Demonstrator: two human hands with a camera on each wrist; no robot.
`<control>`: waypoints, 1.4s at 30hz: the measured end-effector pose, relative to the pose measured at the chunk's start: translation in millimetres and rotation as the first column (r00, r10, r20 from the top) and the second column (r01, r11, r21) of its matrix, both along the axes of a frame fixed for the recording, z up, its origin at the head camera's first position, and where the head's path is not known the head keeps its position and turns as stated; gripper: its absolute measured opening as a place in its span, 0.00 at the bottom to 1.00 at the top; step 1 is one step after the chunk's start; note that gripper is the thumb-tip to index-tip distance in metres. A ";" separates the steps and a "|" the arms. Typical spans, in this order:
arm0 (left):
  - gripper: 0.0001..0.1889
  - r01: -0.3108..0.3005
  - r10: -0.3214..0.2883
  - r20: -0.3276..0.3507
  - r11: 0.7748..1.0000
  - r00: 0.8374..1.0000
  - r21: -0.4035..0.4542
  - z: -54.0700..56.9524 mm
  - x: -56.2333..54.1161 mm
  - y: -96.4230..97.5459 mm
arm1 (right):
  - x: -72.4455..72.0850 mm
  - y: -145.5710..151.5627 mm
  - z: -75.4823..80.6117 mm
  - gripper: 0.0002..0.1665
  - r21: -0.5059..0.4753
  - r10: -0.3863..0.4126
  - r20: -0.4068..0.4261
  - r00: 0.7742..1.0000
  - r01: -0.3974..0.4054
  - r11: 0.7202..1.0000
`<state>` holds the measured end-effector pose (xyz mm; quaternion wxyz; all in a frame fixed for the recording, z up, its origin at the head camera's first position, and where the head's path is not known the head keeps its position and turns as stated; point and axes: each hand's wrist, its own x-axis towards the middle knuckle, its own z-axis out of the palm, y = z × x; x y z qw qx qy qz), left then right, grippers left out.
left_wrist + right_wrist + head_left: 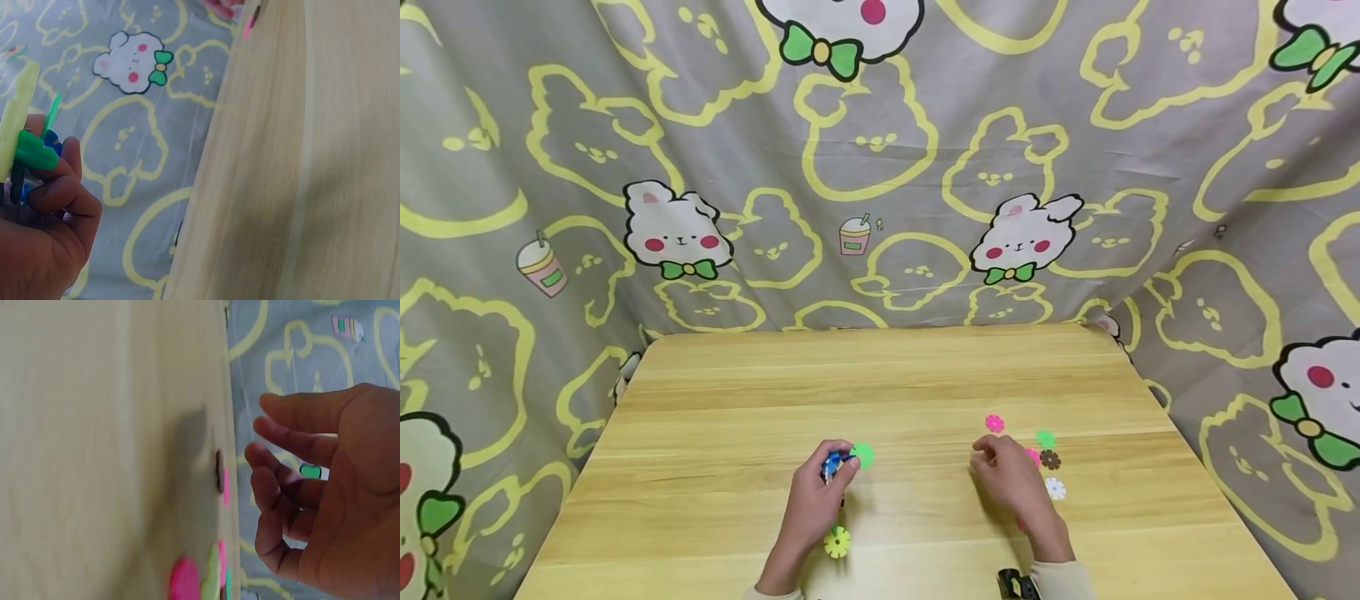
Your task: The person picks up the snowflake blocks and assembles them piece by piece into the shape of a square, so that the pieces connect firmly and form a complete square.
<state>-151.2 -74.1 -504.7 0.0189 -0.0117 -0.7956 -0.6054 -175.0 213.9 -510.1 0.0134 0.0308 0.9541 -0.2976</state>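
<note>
My left hand (pixel 812 504) grips a cluster of joined, notched plastic discs above the table. A light green disc (pixel 862 455) sticks out by the thumb, with a blue disc (pixel 831 467) beside it and a yellow disc (pixel 837 542) below. In the left wrist view a darker green disc (pixel 36 151) sits against the yellow disc (pixel 20 112); the palm hides part of the cluster. My right hand (pixel 1013 485) hovers left of the loose discs, fingers loosely bent. Nothing is between its thumb and fingers in the right wrist view.
Loose discs lie around my right hand: a pink disc (pixel 995 423), a green disc (pixel 1046 438), a brown disc (pixel 1050 459) and a white disc (pixel 1055 488). A patterned curtain (pixel 910 200) surrounds the wooden table (pixel 760 375) at the back and sides.
</note>
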 end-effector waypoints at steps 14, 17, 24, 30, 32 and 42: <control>0.10 0.033 -0.033 -0.006 0.999 0.999 0.004 -0.5 0.5 -1.0 | 10.6 33.8 -12.0 0.24 0.102 -0.085 0.075 0.994 0.077 0.992; 0.09 0.038 -0.038 -0.001 0.999 0.999 0.002 -1.0 0.6 -0.8 | 10.9 35.8 -11.2 0.25 0.098 -0.091 0.095 0.991 0.081 0.992; 0.09 0.048 -0.048 0.012 0.999 0.999 -0.009 -1.7 0.9 -0.4 | 8.8 38.1 -11.5 0.18 0.066 -0.079 0.104 0.991 0.073 0.995; 0.10 0.046 -0.046 0.016 0.999 0.999 -0.010 -1.0 0.9 0.2 | 8.8 43.0 -10.7 0.15 0.040 -0.062 0.076 0.995 0.059 0.997; 0.09 0.045 -0.045 0.017 0.999 0.999 -0.009 -0.4 1.0 0.4 | 10.7 45.9 -9.5 0.17 0.041 -0.068 0.072 0.995 0.065 0.997; 0.09 0.041 -0.041 0.031 0.999 0.999 -0.002 0.5 1.4 2.2 | 13.6 54.0 -7.0 0.14 0.052 -0.086 0.107 0.991 0.081 0.995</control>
